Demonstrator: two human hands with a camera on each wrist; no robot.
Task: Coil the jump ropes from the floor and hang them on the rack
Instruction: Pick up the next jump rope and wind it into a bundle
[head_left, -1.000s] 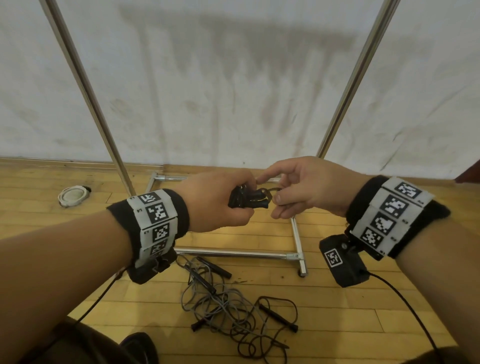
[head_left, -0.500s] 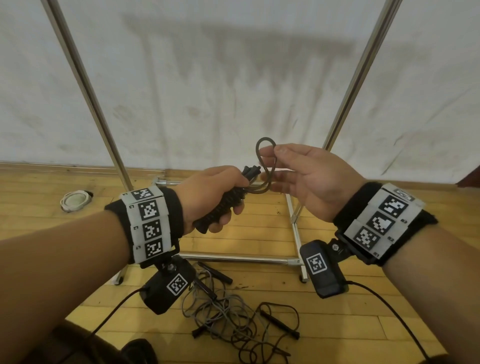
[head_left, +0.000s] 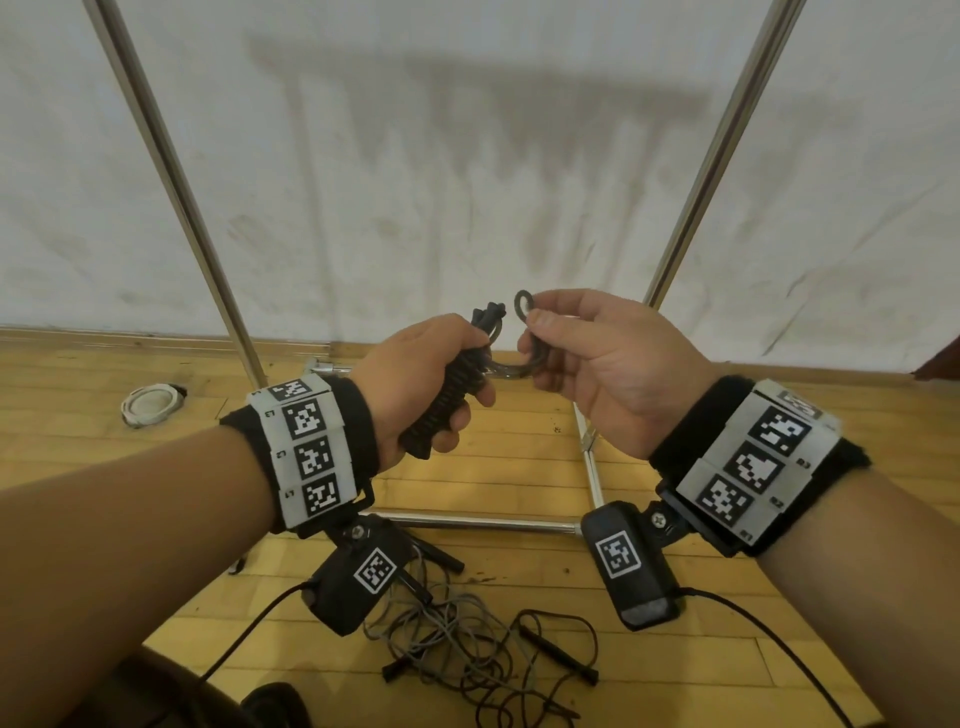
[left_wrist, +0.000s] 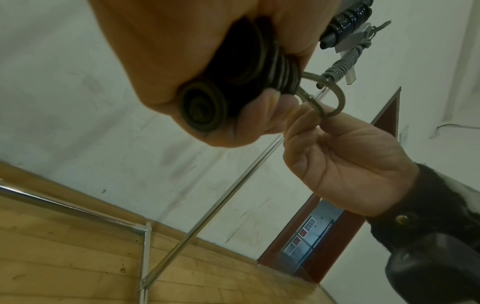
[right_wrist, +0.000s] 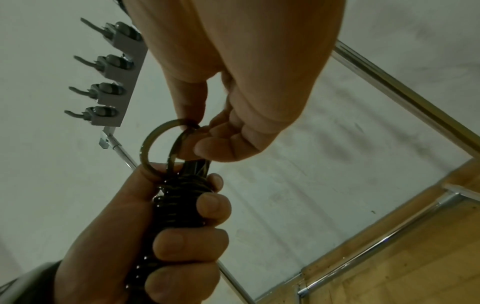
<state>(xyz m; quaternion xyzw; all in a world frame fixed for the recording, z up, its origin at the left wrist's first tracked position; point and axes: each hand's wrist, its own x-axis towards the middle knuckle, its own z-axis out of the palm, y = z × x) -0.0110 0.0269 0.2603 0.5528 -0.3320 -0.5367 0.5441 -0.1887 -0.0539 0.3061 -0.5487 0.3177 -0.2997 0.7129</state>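
**One rope wound, more tangled on the floor**

Head view: left hand (head_left: 421, 384) grips one coiled jump rope (head_left: 452, 395); right hand (head_left: 597, 369) pinches its loop (head_left: 522, 306). Floor tangle (head_left: 467, 644), count unclear.

Left wrist: rope partly hidden by palm.

Right wrist: four rack hooks (right_wrist: 103, 86), rack cropped.

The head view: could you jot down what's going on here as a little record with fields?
left hand: left hand grips the wound rope bundle, fingers curled round it
right hand: right hand pinches the rope loop sticking out of the bundle's top
floor: tangled jump ropes lie on the wooden floor, below the hands
rack: metal rack stands against the white wall, with a row of hooks seen in the right wrist view
stage: one rope coiled, not yet hung
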